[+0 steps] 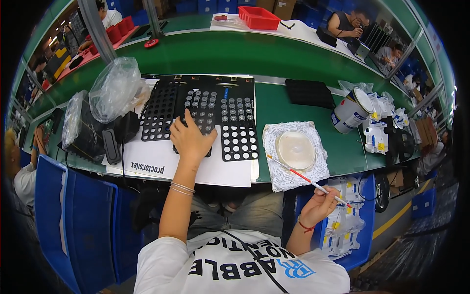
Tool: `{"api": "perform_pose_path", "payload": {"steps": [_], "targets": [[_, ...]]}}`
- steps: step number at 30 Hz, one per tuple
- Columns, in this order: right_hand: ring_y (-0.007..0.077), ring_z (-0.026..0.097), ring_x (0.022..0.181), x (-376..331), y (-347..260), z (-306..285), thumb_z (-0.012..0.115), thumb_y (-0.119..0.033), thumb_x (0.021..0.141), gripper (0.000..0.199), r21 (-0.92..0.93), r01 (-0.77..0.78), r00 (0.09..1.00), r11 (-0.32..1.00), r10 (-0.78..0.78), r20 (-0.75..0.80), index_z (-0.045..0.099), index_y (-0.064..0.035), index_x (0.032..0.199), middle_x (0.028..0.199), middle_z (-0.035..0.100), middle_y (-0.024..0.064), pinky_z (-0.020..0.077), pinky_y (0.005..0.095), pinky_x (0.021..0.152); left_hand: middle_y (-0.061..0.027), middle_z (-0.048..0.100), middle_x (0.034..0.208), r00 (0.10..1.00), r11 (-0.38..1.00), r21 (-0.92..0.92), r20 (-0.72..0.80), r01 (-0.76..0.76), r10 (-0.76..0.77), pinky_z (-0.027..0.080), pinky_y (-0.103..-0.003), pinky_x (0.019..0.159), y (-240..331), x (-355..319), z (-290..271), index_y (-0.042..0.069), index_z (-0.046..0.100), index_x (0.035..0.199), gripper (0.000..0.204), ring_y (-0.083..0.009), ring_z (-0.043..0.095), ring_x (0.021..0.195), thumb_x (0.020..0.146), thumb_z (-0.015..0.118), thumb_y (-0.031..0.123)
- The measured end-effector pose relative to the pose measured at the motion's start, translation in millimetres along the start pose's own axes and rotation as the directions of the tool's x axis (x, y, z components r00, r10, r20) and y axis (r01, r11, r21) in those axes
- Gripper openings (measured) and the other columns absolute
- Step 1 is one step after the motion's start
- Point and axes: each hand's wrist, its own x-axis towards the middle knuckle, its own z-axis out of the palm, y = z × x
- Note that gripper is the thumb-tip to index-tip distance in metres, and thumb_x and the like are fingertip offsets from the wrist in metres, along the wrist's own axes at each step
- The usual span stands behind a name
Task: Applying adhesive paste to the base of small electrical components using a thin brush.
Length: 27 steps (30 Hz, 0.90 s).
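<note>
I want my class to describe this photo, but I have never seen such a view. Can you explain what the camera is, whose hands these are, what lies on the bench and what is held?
It is one picture from a wide fisheye camera worn on a person's head, looking down, so straight edges bend. The two forearms from the lower edge are that person's own. The left hand rests flat on a black tray with round holes, some filled with small grey parts. The right hand holds a thin brush reaching toward a shallow dish on printed paper. A tilted can and plastic bags lie on the green bench. Other people work farther off.

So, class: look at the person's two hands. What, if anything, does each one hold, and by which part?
The right hand holds a thin brush near its white rear end. The left hand holds nothing; it rests flat on a black perforated tray.
</note>
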Motion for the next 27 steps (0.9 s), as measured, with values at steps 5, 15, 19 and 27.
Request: {"api": "perform_pose_path", "payload": {"steps": [5, 15, 19, 27], "targets": [[0.0090, 0.042, 0.064, -0.4, 0.5, -0.2, 0.046, -0.019, 0.090, 0.015, -0.024, 0.001, 0.999, 1.000, 0.000, 0.033, 0.050, -0.0057, 0.083, 0.077, 0.047, 0.0025, 0.0347, 0.0221, 0.058, -0.0298, 0.033, 0.121, 1.000, 1.000, 0.014, 0.012, 0.017, -0.017, 0.026, -0.049, 0.092, -0.9, 1.2, -1.6, -0.001, 0.031, 0.127, 0.086, -0.0400, 0.030, 0.111, 0.061, 0.066, 0.041], [0.0092, 0.041, 0.064, -2.1, -1.8, 4.2, 0.044, -0.018, 0.091, 0.015, -0.028, -0.002, 1.000, 1.000, 0.002, 0.015, 0.048, -0.0065, 0.082, 0.077, 0.047, 0.0023, 0.0346, 0.0228, 0.058, -0.0268, 0.033, 0.124, 0.995, 0.995, 0.072, 0.071, 0.072, -0.077, 0.027, -0.048, 0.091, 3.5, -3.3, -7.4, 0.002, 0.028, 0.130, 0.090, -0.0389, 0.032, 0.111, 0.062, 0.067, 0.046], [0.0095, 0.042, 0.064, -1.2, -0.7, 0.9, 0.044, -0.018, 0.091, 0.015, -0.033, 0.003, 1.000, 0.999, -0.002, 0.022, 0.049, -0.0060, 0.083, 0.077, 0.047, 0.0025, 0.0353, 0.0233, 0.058, -0.0260, 0.033, 0.126, 0.996, 0.991, 0.107, 0.029, 0.080, -0.083, 0.028, -0.049, 0.092, 4.0, -9.2, -13.7, 0.004, 0.025, 0.132, 0.095, -0.0398, 0.033, 0.113, 0.060, 0.068, 0.049], [0.0108, 0.041, 0.063, -1.0, 3.5, 0.3, 0.043, -0.019, 0.091, 0.016, -0.058, 0.009, 1.000, 0.998, -0.010, -0.002, 0.047, -0.0048, 0.084, 0.074, 0.047, 0.0051, 0.0359, 0.0223, 0.058, -0.0249, 0.035, 0.121, 0.999, 0.999, 0.022, 0.012, 0.042, -0.042, 0.031, -0.047, 0.089, -8.3, -45.5, -33.6, 0.000, 0.023, 0.132, 0.101, -0.0383, 0.036, 0.107, 0.056, 0.072, 0.045]]}}
